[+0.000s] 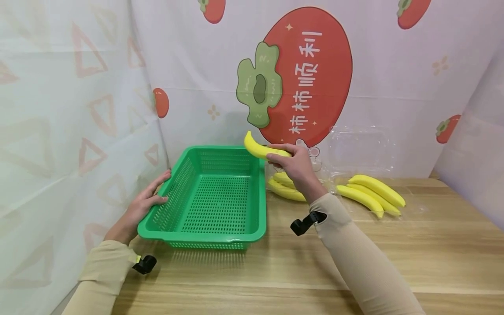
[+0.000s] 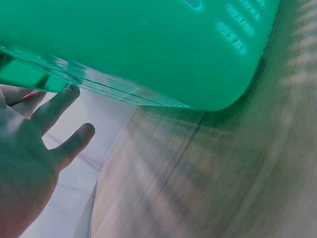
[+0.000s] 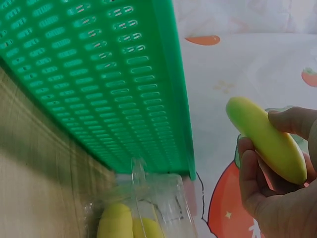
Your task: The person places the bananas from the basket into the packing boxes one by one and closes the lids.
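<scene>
A yellow banana (image 1: 257, 150) is held in my right hand (image 1: 293, 162), above the right rim of a green plastic basket (image 1: 220, 237). In the right wrist view, thumb and fingers grip the banana (image 3: 267, 139) from both sides. My left hand (image 1: 147, 203) lies along the basket's left rim with its fingers extended. The left wrist view has the fingers of the left hand (image 2: 44, 134) spread at the basket's side (image 2: 148, 54). Nothing lies inside the basket. Several bananas (image 1: 289, 188) sit just right of it, partly hidden by my right hand and forearm.
Farther right, 3 more bananas (image 1: 370, 194) lie in an open clear plastic box, its lid (image 1: 362, 148) raised against the back cloth. Another clear box (image 3: 173, 198) stands close to the basket's right side. White printed cloth (image 1: 189, 78) hangs behind and at the left of the wooden table (image 1: 275, 271).
</scene>
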Demonstrator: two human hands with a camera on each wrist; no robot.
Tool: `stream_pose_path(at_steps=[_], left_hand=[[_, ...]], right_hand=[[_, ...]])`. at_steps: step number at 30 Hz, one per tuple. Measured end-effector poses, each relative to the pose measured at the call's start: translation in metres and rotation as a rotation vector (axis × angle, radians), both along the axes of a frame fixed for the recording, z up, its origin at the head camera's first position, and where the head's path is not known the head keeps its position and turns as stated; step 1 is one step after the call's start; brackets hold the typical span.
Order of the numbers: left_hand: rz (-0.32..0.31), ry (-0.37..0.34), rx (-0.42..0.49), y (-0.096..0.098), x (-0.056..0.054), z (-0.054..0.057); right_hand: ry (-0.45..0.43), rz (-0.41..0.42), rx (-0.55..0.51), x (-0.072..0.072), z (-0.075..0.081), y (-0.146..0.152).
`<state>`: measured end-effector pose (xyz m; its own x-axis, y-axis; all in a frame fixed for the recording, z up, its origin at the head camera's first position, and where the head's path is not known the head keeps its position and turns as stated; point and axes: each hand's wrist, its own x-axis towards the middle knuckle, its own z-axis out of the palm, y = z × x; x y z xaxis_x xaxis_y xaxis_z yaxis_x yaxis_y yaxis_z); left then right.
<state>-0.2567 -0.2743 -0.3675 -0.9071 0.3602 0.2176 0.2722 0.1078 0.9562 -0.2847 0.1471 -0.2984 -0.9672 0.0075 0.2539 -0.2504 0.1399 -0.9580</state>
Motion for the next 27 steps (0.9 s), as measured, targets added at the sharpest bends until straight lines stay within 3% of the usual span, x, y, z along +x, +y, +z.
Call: stream_pose_path(at_steps=[10, 27], left_hand=[[-0.006, -0.012, 0.02, 0.0, -0.003, -0.001], [-0.016, 0.002, 0.007, -0.002, -0.007, -0.004]], right_hand=[[0.029, -0.031, -0.05, 0.002, -0.01, 0.022], [0.002, -0.063, -0.081, 0.006, -0.022, 0.042]])
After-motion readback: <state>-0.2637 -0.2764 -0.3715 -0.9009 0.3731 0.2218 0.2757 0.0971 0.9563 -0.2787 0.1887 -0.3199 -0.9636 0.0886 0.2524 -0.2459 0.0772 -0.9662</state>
